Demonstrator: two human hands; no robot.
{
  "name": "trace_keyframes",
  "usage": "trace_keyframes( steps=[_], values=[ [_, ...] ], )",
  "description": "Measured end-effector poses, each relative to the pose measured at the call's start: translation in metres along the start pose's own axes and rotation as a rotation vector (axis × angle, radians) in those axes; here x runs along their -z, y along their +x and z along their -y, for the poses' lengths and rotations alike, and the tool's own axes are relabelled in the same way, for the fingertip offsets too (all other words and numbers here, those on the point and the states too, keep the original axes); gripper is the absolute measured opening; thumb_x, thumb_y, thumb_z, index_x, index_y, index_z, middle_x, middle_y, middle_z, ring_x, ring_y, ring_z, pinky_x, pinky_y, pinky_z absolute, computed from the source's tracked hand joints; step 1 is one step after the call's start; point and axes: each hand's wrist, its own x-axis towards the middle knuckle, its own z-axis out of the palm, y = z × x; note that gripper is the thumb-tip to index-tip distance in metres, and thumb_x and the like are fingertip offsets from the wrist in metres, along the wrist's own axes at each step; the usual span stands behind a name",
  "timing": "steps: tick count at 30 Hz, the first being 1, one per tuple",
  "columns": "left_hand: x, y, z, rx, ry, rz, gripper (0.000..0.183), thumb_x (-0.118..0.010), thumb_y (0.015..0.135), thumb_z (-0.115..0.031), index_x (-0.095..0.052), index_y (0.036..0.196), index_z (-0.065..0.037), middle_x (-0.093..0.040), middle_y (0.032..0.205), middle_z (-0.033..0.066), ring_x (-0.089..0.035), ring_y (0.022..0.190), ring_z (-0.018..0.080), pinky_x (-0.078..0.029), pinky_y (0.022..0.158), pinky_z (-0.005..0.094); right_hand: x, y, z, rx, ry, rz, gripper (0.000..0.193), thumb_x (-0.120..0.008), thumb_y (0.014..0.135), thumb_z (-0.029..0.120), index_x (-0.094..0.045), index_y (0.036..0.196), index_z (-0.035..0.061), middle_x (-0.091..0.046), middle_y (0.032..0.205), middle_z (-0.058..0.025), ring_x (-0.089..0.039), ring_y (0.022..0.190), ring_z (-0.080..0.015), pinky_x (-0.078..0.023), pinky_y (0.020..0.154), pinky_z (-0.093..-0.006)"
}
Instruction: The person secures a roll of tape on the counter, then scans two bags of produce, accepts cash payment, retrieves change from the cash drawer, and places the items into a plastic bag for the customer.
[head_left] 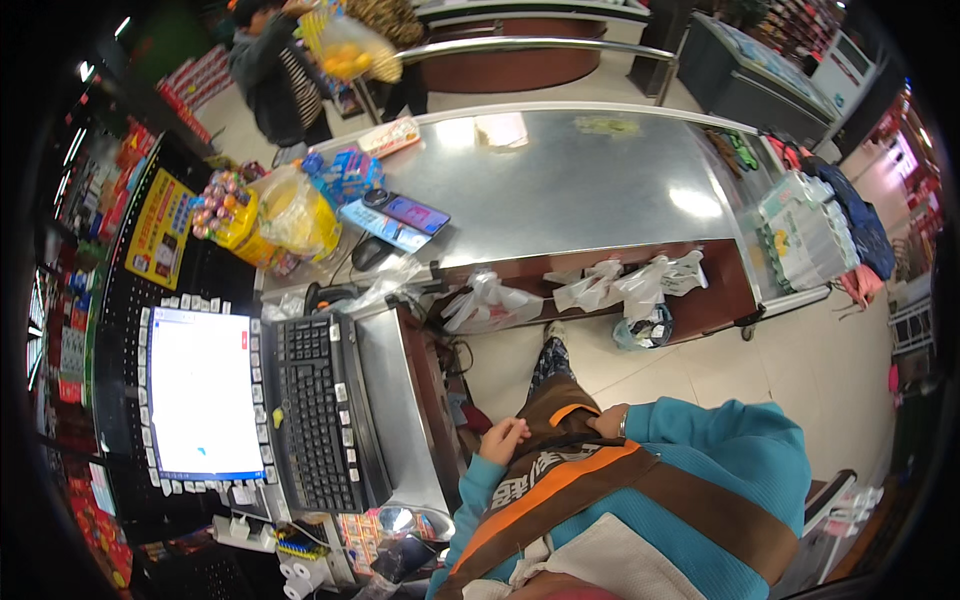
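My left hand [503, 440] is in front of my body, beside the brown apron [560, 410] with orange trim. Its fingers are loosely curled together, and nothing shows in them. My right hand [607, 422], with a watch [622, 424] at the wrist, rests against the apron near its orange-edged pocket [574, 411]. The fingers of that hand are hidden, so whether it holds anything does not show. Nearest to my left hand on the left side is the checkout stand, with a black keyboard [315, 415] and a lit monitor [205, 395].
A metal-topped counter [540, 190] spans ahead, with plastic bags [490, 303] hanging off its near side. A phone [408, 212], a mouse [370, 254] and yellow candy tubs [245, 230] stand at its left. Wrapped paper rolls [805, 225] sit right. Beyond, a person [275, 80] is near a bag of oranges [346, 55].
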Motion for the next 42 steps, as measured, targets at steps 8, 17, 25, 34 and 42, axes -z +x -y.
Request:
trace_keyframes(
  steps=[8,17,25,34,42],
  values=[
    [0.078,0.083,-0.021,-0.199,0.121,-0.222,0.01,-0.053,0.09,-0.01,-0.058,0.086,-0.003,-0.062,0.081,0.0039,-0.058,0.072,0.0121,-0.048,0.068,0.0277,0.03,0.01,-0.052,0.036,0.112,-0.196,0.038,-0.058,0.077,0.026,-0.061,0.11,0.0072,-0.065,0.103,-0.0176,-0.063,0.095,-0.0337,-0.051,0.077,-0.0451],
    [0.252,0.216,-0.045,-0.291,0.479,-1.293,0.045,-0.07,0.081,-0.02,-0.049,0.116,-0.001,-0.055,0.106,0.0143,-0.057,0.087,0.0205,-0.048,0.076,0.0293,0.102,0.061,-0.176,-0.111,0.344,-0.43,0.033,-0.047,0.086,0.027,-0.066,0.091,0.0,-0.065,0.087,-0.0232,-0.063,0.081,-0.0391,-0.05,0.073,-0.0465],
    [0.331,0.292,-0.06,0.072,-0.363,-1.644,0.065,-0.066,0.083,-0.023,-0.034,0.135,0.0,-0.049,0.122,0.0255,-0.063,0.087,0.029,-0.055,0.057,0.037,0.159,0.054,-0.26,-0.18,0.357,-0.428,0.034,-0.045,0.088,0.026,-0.066,0.09,-0.0008,-0.066,0.087,-0.0209,-0.063,0.079,-0.0374,-0.051,0.074,-0.0451],
    [0.313,0.273,-0.122,0.375,-0.169,-1.608,0.057,-0.065,0.085,-0.026,-0.041,0.126,0.005,-0.054,0.115,0.0221,-0.058,0.091,0.0249,-0.051,0.073,0.0369,0.266,0.039,-0.26,-0.121,0.246,-0.226,0.036,-0.045,0.089,0.034,-0.066,0.088,0.0046,-0.066,0.082,-0.0173,-0.063,0.072,-0.0336,-0.052,0.069,-0.0427],
    [0.103,0.325,-0.214,-0.523,-0.041,-1.293,0.035,-0.066,0.082,-0.016,-0.049,0.106,0.004,-0.057,0.103,0.0137,-0.056,0.085,0.0183,-0.046,0.067,0.0282,0.411,0.021,-0.192,0.484,0.77,-1.041,0.058,-0.059,0.086,0.037,-0.044,0.131,0.003,-0.059,0.111,-0.0213,-0.059,0.098,-0.0333,-0.047,0.086,-0.0376]
  ],
)
